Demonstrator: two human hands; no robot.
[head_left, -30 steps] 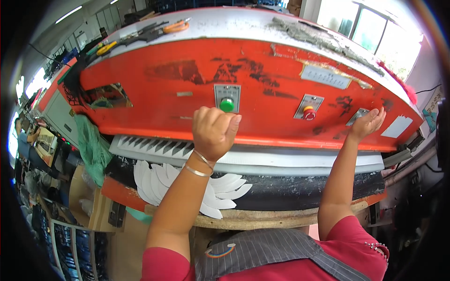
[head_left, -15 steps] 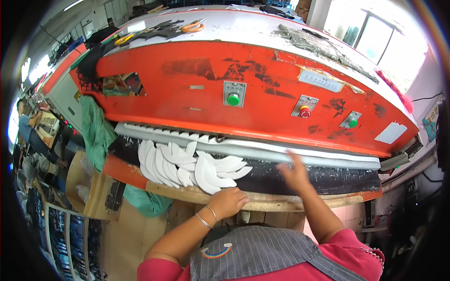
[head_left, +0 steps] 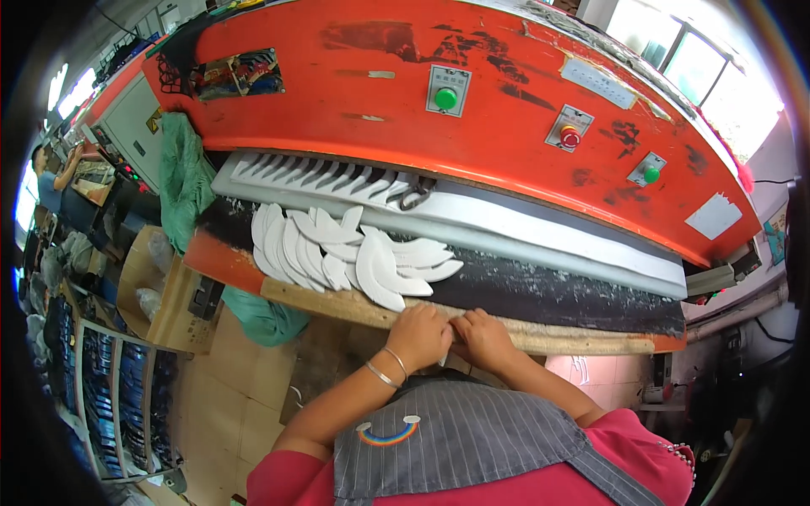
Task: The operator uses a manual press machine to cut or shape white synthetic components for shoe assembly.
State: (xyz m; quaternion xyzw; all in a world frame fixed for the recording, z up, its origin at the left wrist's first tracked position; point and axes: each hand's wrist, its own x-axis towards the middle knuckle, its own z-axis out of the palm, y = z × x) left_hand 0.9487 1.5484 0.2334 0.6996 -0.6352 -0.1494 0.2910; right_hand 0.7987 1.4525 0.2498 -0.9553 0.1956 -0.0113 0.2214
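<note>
Red machine housing (head_left: 498,126) spans the far side of the work area, beyond both hands and above their level. Mounted on it are a green button (head_left: 445,99) almost straight ahead of the grip, a red button (head_left: 570,137) ahead and to the right, and a second green button (head_left: 651,174) farther right. Below the housing, a white sheet (head_left: 523,223) runs from side to side; its part ahead-left of the hands carries a row of curved slots. At the right end of that row sits a dark curved frame (head_left: 413,203).

Left hand (head_left: 422,336) and right hand (head_left: 483,337) meet at the near side of a wooden rail (head_left: 582,341), fingers bent and close together. A small pale bit shows just below them; whether either hand has hold of it, and how tightly the fingers close, cannot be determined. Two bangles (head_left: 385,368) circle the left wrist.

White crescent-shaped pieces (head_left: 375,268) lie overlapping ahead and to the left of the grip, on a black bed (head_left: 548,291), the nearest tip just beside the left hand. Well to the left of the hands hangs a green sack (head_left: 181,185), with an open cardboard box (head_left: 187,308) below.
</note>
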